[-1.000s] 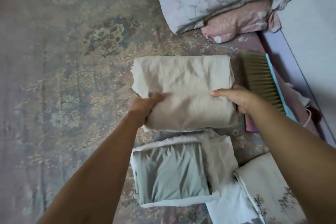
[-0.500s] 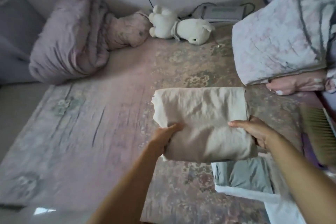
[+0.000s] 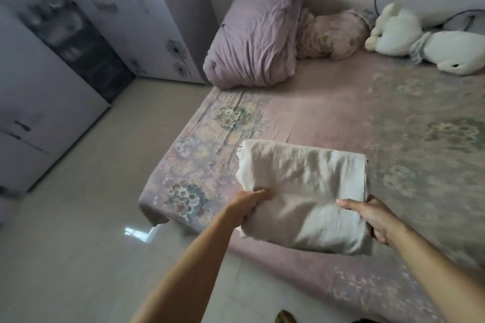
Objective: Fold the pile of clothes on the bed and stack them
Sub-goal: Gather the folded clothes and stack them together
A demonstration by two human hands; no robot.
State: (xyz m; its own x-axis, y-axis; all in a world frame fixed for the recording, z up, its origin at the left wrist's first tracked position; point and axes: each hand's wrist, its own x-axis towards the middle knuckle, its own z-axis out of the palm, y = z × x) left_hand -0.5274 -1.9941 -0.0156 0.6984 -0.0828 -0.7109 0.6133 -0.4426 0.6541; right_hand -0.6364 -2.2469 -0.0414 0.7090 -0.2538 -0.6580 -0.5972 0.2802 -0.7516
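Hands grip our folded cream cloth (image 3: 307,199) above the bed (image 3: 341,118) near its corner: left hand (image 3: 248,203) pinching one edge, right hand (image 3: 372,215) clasping the other (fingers underneath).

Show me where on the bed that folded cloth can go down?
Best is the wide bare bedspread between the folded cream cloth, gripped by the left hand and right hand, and the purple bedding. The head end is crowded by the flowered pillow and white plush toy.

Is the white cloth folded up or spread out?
Folded: the cream-white cloth is a thick neat rectangle, gripped by left hand and right hand.
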